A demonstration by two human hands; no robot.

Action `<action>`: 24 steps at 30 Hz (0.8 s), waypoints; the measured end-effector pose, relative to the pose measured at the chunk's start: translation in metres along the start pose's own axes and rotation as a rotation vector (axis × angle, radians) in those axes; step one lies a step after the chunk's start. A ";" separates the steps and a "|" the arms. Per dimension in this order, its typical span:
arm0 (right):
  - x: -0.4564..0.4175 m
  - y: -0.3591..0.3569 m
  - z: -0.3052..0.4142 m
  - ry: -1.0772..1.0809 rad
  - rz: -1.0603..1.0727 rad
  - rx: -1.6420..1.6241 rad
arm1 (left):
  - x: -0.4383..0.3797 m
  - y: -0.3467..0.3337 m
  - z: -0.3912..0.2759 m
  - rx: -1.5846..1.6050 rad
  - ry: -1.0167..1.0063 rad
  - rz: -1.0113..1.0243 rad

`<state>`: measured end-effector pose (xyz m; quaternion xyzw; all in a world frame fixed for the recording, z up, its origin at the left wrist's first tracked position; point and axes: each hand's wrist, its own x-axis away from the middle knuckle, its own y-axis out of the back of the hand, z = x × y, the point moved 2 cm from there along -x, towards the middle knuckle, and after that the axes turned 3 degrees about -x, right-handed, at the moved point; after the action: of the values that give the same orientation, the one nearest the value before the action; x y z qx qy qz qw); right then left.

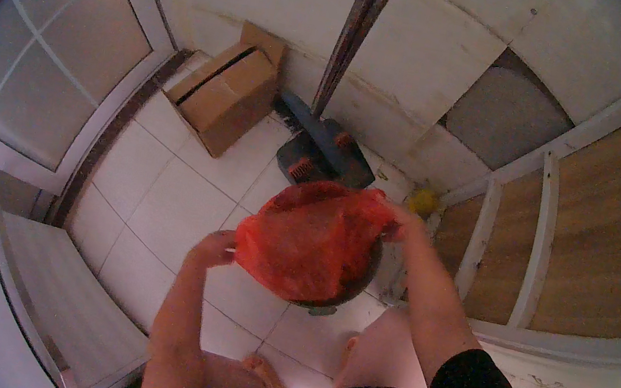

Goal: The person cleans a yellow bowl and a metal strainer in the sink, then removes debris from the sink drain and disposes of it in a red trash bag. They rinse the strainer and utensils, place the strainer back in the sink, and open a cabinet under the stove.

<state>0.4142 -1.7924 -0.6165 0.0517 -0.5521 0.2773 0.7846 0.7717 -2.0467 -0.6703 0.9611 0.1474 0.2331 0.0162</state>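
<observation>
A thin red plastic bag (303, 241) is spread out before me, over a round dark bin (367, 279) whose rim shows at the lower right of the bag. My left hand (215, 248) grips the bag's left edge, off to the side of the bin. At the upper right, my right hand (397, 223) has the bag's other edge bunched in its fingers. A small tab juts from the bin's near side. The rest of the bin is hidden beneath the red film.
Just beyond the bin stands a dark dustpan (297, 161) with a broom (312, 124), handles rising along the tiled wall. A cardboard box (234, 99) sits on the floor at the back left. Wood-panelled framing (540, 242) is at the right, a glazed door (54, 44) at the left.
</observation>
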 end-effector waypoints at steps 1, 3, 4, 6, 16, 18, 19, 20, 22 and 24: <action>0.046 0.005 0.009 -0.007 -0.137 -0.083 | -0.004 -0.002 -0.037 0.125 0.248 -0.036; 0.078 0.007 0.026 0.166 -0.409 -0.004 | 0.010 0.010 -0.087 0.097 0.429 -0.134; 0.084 0.000 0.033 0.250 -0.525 0.056 | 0.018 0.027 -0.094 -0.114 0.430 -0.226; 0.083 0.009 0.046 0.723 -0.618 0.200 | 0.018 0.042 -0.106 -0.440 0.045 -0.429; 0.165 -0.085 0.014 1.123 0.055 1.674 | 0.038 -0.079 -0.256 -1.196 -0.492 -0.058; 0.172 -0.075 0.009 1.005 0.054 1.697 | 0.042 -0.080 -0.253 -1.189 -0.496 -0.035; 0.175 -0.069 0.005 0.942 0.056 1.704 | 0.044 -0.081 -0.250 -1.185 -0.494 -0.019; 0.177 -0.061 0.000 0.998 0.069 1.748 | 0.042 -0.082 -0.242 -1.235 -0.563 -0.099; 0.185 -0.054 -0.011 1.127 0.103 1.832 | 0.039 -0.084 -0.226 -1.340 -0.698 -0.272; 0.203 -0.055 -0.019 1.272 0.058 1.812 | 0.043 -0.094 -0.221 -1.279 -0.889 -0.461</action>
<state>0.5051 -1.7544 -0.4303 0.4420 0.3581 0.5728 0.5901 0.6824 -1.9521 -0.4634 0.7141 0.1598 -0.1407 0.6668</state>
